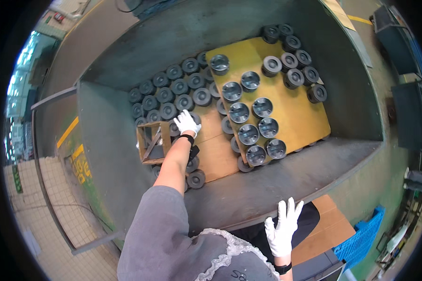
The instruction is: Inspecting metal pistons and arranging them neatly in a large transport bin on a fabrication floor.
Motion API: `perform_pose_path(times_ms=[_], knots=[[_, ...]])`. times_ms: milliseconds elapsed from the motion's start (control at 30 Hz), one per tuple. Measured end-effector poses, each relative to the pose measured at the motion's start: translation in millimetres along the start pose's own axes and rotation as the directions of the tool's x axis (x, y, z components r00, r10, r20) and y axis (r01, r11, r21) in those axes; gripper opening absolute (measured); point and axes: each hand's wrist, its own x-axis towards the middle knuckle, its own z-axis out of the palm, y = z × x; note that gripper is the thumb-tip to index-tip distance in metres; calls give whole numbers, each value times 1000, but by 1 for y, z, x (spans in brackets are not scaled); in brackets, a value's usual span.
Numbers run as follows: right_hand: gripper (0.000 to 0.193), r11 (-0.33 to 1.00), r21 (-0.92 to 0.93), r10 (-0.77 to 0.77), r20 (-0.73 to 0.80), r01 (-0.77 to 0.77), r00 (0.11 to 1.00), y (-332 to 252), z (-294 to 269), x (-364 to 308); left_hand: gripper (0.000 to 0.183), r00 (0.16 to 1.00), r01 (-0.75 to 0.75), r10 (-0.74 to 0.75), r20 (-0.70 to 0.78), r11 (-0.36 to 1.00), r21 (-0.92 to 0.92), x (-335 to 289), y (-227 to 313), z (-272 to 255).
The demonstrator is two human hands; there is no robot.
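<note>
My left hand (186, 122), in a white glove, reaches into a deep grey metal bin (314, 171). Its fingers are spread over the near edge of a group of dark grey pistons (166, 95) standing close together; the palm partly hides the piston beneath. My right hand (283, 228), also white-gloved, is outside the bin by its near wall, fingers spread and holding nothing. On a yellow-brown board (295, 110) in the bin stand shiny hollow-side-up pistons (239, 113) in two rough rows, plus several flat-topped pistons (294, 78) towards the right.
A wooden frame (154, 143) sits left of my left wrist, among pistons. Brown sheet (215, 150) covers part of the bin's bottom. More pistons (196, 179) stand near the front wall. Outside lie cardboard (326, 218) and a blue plastic pallet (361, 239); a metal rail (44, 178) runs at left.
</note>
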Motion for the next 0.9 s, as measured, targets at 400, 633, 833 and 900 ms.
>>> perform_pose_path(times_ms=[400,633,833,900], knots=[[56,997,38,59,29,-60,998,-10,-15,15,97,998,-57,59,0,972,-229,-87,24,-12],[57,998,69,9,-74,-4,997,-12,-19,13,50,766,14,606,214,317,-948,-155,-10,-61],[58,968,201,-79,-325,150,942,-31,-43,3,70,438,40,897,55,42,-998,-276,9,-251],[55,924,259,-156,-418,282,895,-45,-70,-8,72,369,89,929,25,-8,-996,-319,23,-287]])
